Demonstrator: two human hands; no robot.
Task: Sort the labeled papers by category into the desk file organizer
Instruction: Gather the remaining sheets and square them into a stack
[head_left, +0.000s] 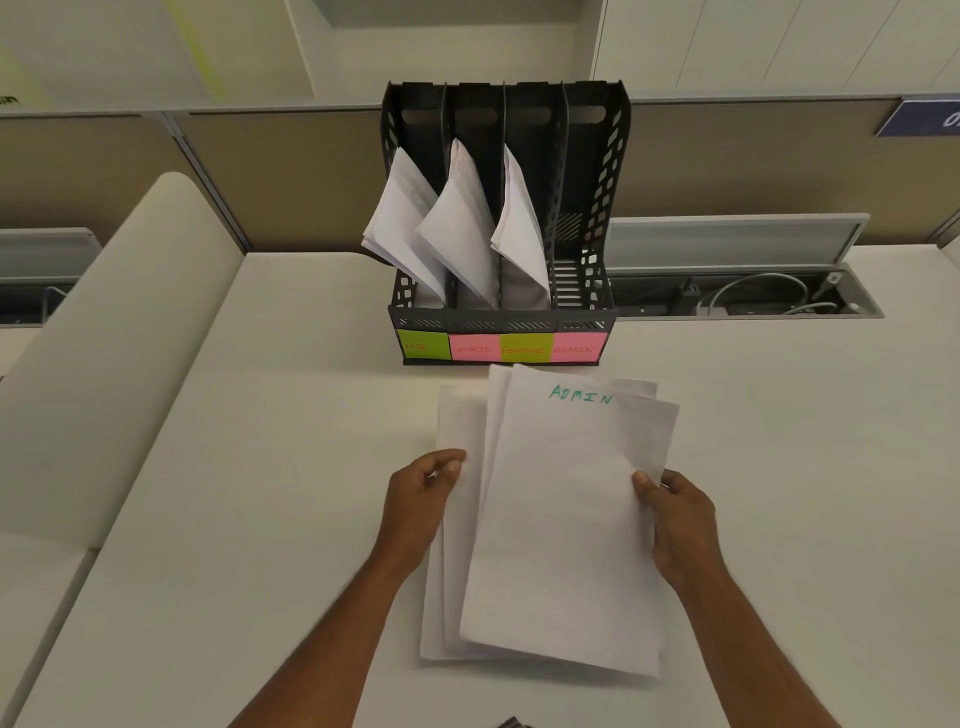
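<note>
A black four-slot file organizer (592, 218) stands at the back of the desk. Sticky notes on its front read HR (423, 345), SPORTS (474, 349), FINANCE (525, 349) and ADMIN (579, 348). White papers lean in the HR slot (402, 218), the SPORTS slot (460, 228) and the FINANCE slot (522, 234); the ADMIN slot holds none. In front lies a fanned pile of white sheets (457, 571). The top sheet (561, 519) is marked ADMIN in green. My left hand (421, 499) pinches the pile's left edge. My right hand (675, 519) grips the top sheet's right edge.
The white desk (260, 467) spreads left and right of the pile. An open cable tray (753, 299) with wires sits right of the organizer. A beige partition wall (285, 171) runs behind. A small dark object (511, 722) shows at the bottom edge.
</note>
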